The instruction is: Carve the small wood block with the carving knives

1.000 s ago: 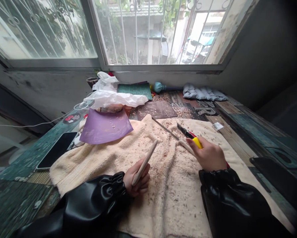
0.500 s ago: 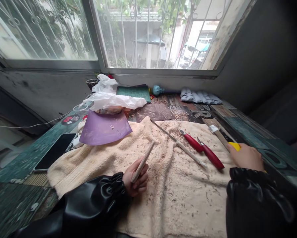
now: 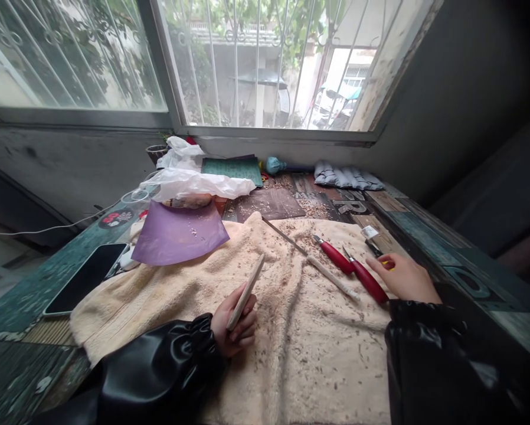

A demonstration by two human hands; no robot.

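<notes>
- Left hand (image 3: 244, 328), above towel (image 3: 336, 354): clasps wooden stick (image 3: 247, 292).
- Right hand (image 3: 410, 280), towel's right edge: at black-yellow tool (image 3: 373, 248), grip indeterminable.
- Hazard: careless reach over towel could meet knives' (image 3: 367, 280) bare blades.

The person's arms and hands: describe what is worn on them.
The left sleeve and right sleeve are shiny, leather-like black, loose and gathered near the wrists. The left hand and right hand are bare: no gloves show.
</notes>
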